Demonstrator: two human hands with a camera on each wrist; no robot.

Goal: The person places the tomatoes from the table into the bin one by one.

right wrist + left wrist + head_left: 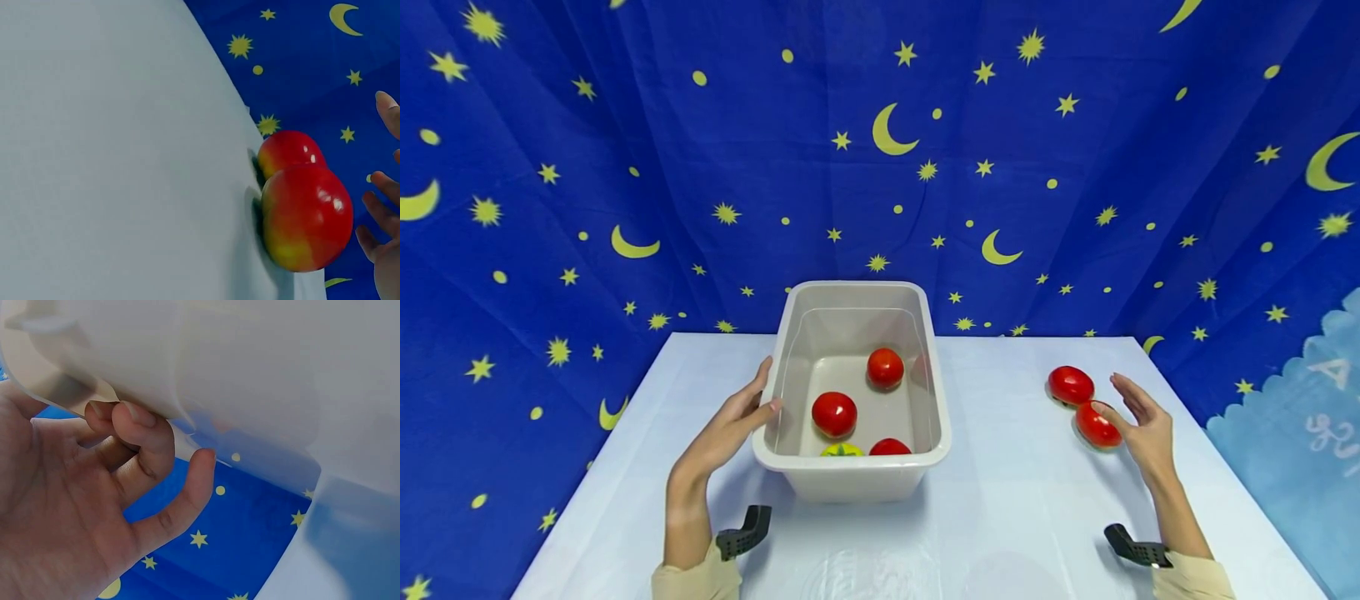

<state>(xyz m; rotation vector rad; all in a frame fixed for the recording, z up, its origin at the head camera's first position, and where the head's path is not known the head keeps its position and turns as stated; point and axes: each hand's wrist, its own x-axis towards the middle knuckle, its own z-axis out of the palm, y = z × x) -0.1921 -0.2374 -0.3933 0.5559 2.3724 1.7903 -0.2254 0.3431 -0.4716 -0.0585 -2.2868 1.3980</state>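
My left hand (730, 431) grips the left wall of a light grey plastic bin (937, 433), thumb over the rim. In the left wrist view its fingers curl against the bin's outside. Two glossy red fruits lie close together at the table's right: a farther one (1071, 385) and a nearer one (1097, 428). Beside the nearer fruit, my right hand (1150, 437) has its fingers spread, its thumb overlapping that fruit in the head view. The right wrist view shows yellow patches on both fruits and the fingers (382, 215) apart from them.
Inside the bin lie several fruits, including a red one (834, 414), another red one (885, 368) and a yellow one (842, 450) with a green star-shaped top. A white cloth covers the table (1000, 475). A blue curtain (955, 125) with moons and stars hangs behind it.
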